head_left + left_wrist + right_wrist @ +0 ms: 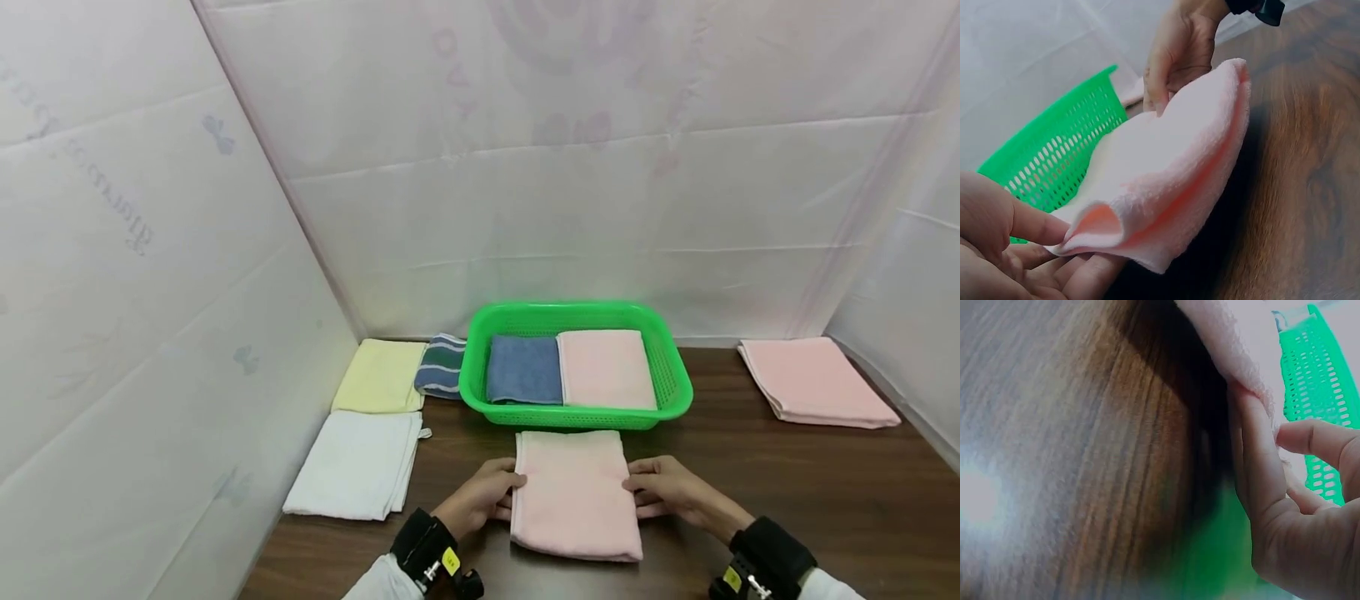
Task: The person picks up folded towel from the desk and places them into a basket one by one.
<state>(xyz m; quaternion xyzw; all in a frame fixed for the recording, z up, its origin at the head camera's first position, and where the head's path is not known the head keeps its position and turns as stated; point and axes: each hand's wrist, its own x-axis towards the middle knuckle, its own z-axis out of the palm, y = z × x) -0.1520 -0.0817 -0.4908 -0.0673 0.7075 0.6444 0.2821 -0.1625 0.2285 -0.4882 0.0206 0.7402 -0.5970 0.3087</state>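
Note:
Between my hands, in front of the basket, is a folded pink towel (573,496). My left hand (483,498) pinches its left edge, thumb on top and fingers beneath. On the opposite edge my right hand (675,492) pinches it the same way. In the left wrist view the towel (1166,156) is held off the table, its folded layers parting at the near side. The right wrist view shows the thumb and fingers of the right hand (1297,506) on the towel's edge. A green basket (577,418) holds a folded blue towel (523,371) and another folded pink towel (607,369).
Left of the basket lie a yellow towel (382,375), a striped towel (441,367) and a white towel (356,465), all folded. Another pink towel (817,382) lies at the far right. White sheeting (525,225) stands behind and beside the brown wooden table (810,483).

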